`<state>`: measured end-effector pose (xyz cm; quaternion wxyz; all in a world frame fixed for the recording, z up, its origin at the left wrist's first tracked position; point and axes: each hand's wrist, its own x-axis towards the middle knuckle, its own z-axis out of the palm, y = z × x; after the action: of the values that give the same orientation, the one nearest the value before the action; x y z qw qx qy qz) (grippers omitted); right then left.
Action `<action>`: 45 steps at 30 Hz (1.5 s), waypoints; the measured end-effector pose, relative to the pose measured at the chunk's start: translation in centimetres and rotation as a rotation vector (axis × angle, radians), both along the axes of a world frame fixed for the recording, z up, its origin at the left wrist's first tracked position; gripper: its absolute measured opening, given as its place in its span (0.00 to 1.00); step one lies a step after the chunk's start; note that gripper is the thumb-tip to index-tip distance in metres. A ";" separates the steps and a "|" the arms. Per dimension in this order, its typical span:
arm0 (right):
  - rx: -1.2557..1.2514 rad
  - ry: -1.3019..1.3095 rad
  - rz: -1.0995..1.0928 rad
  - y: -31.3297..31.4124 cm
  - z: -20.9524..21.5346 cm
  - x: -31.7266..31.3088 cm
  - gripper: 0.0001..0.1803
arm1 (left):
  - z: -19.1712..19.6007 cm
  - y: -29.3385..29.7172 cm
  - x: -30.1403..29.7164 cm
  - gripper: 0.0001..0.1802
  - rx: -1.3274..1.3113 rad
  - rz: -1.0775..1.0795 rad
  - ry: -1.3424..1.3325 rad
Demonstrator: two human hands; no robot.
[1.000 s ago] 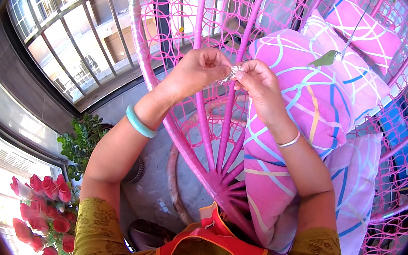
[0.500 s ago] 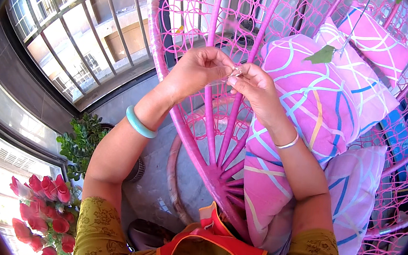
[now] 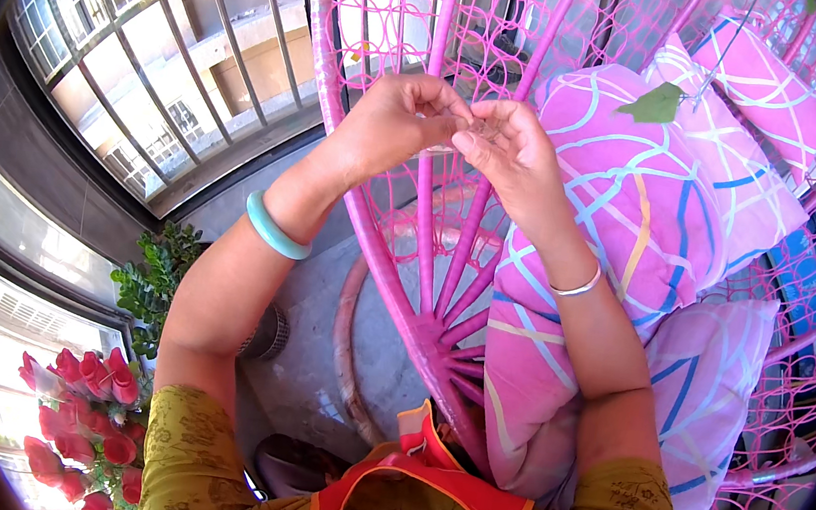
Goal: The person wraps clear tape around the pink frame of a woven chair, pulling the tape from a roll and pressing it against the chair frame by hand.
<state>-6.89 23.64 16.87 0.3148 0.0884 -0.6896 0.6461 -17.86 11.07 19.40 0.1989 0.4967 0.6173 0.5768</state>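
Observation:
My left hand [image 3: 393, 124] and my right hand [image 3: 519, 162] meet in front of the pink woven chair, fingertips nearly touching. Each is closed in a pinch. Between the fingers is a small, see-through, shiny scrap, mostly hidden; its kind I cannot make out. A pale green bangle [image 3: 275, 227] circles my left forearm, and a silver bangle [image 3: 580, 279] sits on my right wrist. Behind the hands run the chair's pink bars [image 3: 428, 227] and looped netting [image 3: 385, 11].
Pink patterned cushions [image 3: 627, 189] fill the chair at right. A green leaf [image 3: 653, 104] hangs above them. At left are a barred window [image 3: 164, 51], a leafy potted plant [image 3: 159, 277] and red roses [image 3: 93, 411]. The chair's round base [image 3: 349, 349] stands on grey floor.
Both hands have shifted slightly up, still close together in front of the chair. Less of the shiny see-through scrap shows between the fingers.

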 end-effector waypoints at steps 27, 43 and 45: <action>-0.057 -0.043 -0.190 2.1 -1.2 0.1 0.07 | -9.6 -8.5 -0.3 0.15 -0.219 0.634 0.684; -0.025 -0.046 -0.203 1.8 -1.1 0.0 0.06 | -9.9 -5.2 -3.2 0.05 -0.402 0.618 0.831; -0.032 -0.046 -0.213 2.0 -1.3 -0.1 0.06 | -10.3 -4.9 -3.5 0.05 -0.378 0.655 0.824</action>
<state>-7.02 25.63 15.53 0.3672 -0.0051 -0.6918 0.6218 -21.35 6.15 9.07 -0.1627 0.4190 0.8587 0.2460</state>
